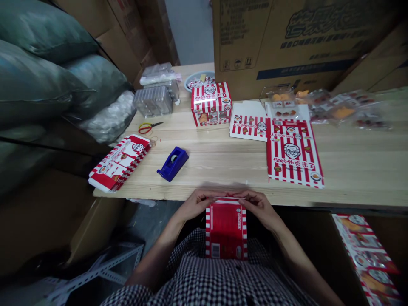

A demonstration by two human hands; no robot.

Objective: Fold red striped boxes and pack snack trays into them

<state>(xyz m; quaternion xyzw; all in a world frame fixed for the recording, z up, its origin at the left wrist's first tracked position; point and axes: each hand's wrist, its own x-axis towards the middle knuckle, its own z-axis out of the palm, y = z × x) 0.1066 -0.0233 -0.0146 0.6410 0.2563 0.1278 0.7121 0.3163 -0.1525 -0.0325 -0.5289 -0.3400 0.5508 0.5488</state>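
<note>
A red and white striped carton (pixel 226 231) lies against my lap at the table's front edge, its printed red panel facing up. My left hand (pixel 199 203) grips its far left corner, thumb on top. At the far right corner my right hand (pixel 258 206) pinches the same carton between thumb and fingers. The far side of the carton is hidden from me. Beyond my hands sits a blue tape dispenser (pixel 173 164). Flat striped cartons (pixel 119 163) are stacked at the left, and another flat striped carton (pixel 291 155) lies at the right.
An assembled striped box (pixel 211 104) stands at the back before a bowl (pixel 200 79). Scissors (pixel 150 127) and clear plastic cases (pixel 153 101) are left of it. Bagged toy food pieces (pixel 344 111) lie back right, under a large cardboard box (pixel 296 46). More printed cartons (pixel 366 259) sit lower right.
</note>
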